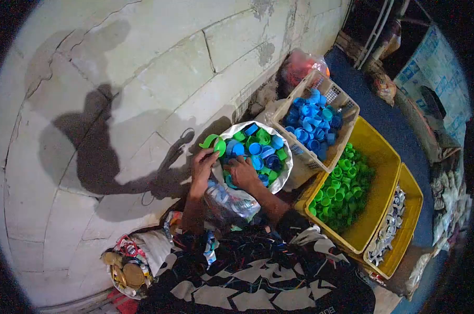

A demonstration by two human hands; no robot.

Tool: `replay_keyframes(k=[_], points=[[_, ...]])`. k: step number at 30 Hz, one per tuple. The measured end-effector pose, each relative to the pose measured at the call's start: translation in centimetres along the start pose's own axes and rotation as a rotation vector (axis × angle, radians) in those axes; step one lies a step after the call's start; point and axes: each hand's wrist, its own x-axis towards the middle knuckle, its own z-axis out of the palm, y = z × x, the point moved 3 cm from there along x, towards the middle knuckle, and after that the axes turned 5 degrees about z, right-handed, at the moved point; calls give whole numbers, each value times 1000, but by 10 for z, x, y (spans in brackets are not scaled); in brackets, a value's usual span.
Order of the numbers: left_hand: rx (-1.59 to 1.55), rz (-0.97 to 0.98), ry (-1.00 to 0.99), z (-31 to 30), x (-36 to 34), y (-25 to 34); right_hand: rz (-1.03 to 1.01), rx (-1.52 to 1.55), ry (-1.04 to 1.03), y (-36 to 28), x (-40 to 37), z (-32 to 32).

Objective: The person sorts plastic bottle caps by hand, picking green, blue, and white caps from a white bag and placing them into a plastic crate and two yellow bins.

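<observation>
A round white sack [288,172] full of mixed blue and green plastic caps [256,148] stands in front of me. My left hand [202,170] is closed at the sack's left rim, holding a green cap with a curved loop handle [214,143]. Inside the sack, my right hand [242,173] rests on the caps with its fingers apart and bent downward. A light blue cap [238,149] lies just beyond those fingertips. Whether the right fingers grip any cap is hard to see.
To the right stand a cream crate [344,111] of blue caps, a yellow bin [379,157] of green caps, and another yellow bin [409,222] holding white-grey pieces. A sack of lids [152,250] sits at lower left. A block wall [158,68] rises along the left.
</observation>
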Motion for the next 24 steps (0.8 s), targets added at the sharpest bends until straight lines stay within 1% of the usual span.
replay_keyframes(k=[1,4,7,8,10,13,14,16,17,18,19,20,21,22,24], points=[[-3,7,5,-2,-5,3,-3,-23,-31,-1,5,2],[25,-23,68,-10,-19,7,-36,-75,-37,3,11,5],[195,171,79,-20,-18,-7,-58,-32,79,13,14,16],[214,201,87,-22,-20,-13,-27,-2,72,18,13,21],[254,261,93,-17,-26,-7,45,58,59,28,14,11],[152,278,55,-13,-30,-11,151,142,316,45,17,-9],[220,284,50,-11,-29,-15,179,335,478,53,15,-19],[358,295,38,-7,-25,-22,371,492,525,69,10,-26],[372,302,28,-5,-24,-26,470,570,548,78,5,-30],[385,308,17,0,-24,-27,620,640,544,86,-4,-34],[398,315,4,6,-24,-25,691,652,550,91,-14,-40],[484,441,6,14,-26,-20,763,664,557,97,-25,-45],[517,472,-37,24,-27,-14,836,676,563,104,-39,-46],[548,503,-83,34,-29,-6,827,583,566,115,-54,-41],[601,571,-192,61,-36,8,819,694,697,141,-92,-11]])
